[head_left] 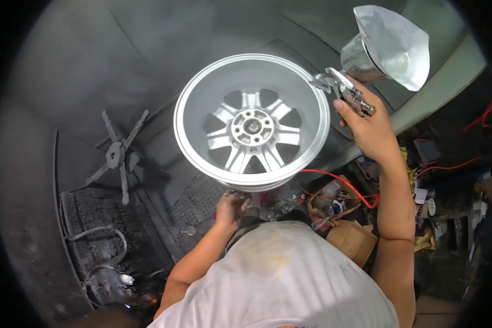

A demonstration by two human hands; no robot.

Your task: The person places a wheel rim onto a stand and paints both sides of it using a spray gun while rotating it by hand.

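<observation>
A silver alloy wheel rim (315, 143) faces up in front of me, its several spokes meeting at a round hub. My right hand (366, 117) is wrapped round a metal spray gun (341, 87), whose nozzle end is at the wheel's right edge. Beside the gun is a metal cup (359, 60) with a wide, whitish paper cone (402, 46) in its mouth. Just below the wheel's near edge, my left hand (232, 210) has its fingers curled; what they hold, if anything, is hidden. The wheel's support is mostly out of sight beneath it.
A red hose (347, 183) loops below the wheel toward my right arm. On the left stands a grey-coated rack with radiating arms (115, 154). Cardboard boxes (352, 240) and mixed clutter lie at the lower right. A pale curved panel edge (443, 95) runs behind my right hand.
</observation>
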